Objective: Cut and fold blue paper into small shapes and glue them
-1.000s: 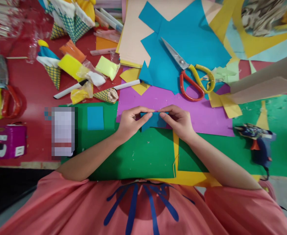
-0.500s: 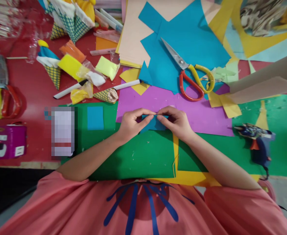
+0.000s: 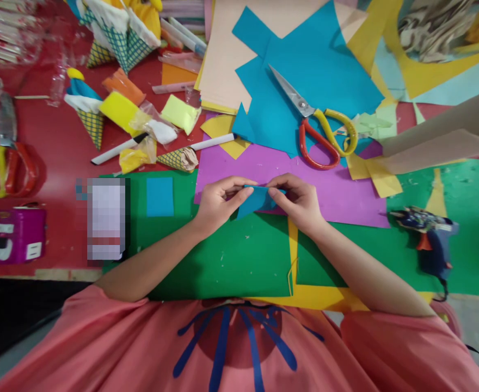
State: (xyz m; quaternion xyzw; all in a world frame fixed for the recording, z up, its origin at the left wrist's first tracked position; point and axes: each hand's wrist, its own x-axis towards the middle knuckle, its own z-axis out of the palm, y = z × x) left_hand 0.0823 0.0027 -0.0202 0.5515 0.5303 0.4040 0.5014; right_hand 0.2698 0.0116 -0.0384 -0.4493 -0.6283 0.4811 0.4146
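Blue paper piece (image 3: 255,200), pinched by left hand (image 3: 217,204), right hand (image 3: 299,202)

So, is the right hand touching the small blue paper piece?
Touching: in the head view the right hand pinches the top edge of the small blue paper piece.

Bright, even light from overhead; soft shadows lie under the forearms on the green sheet (image 3: 231,261); corners bend and smear slightly; a pixelated block hides something at centre left.
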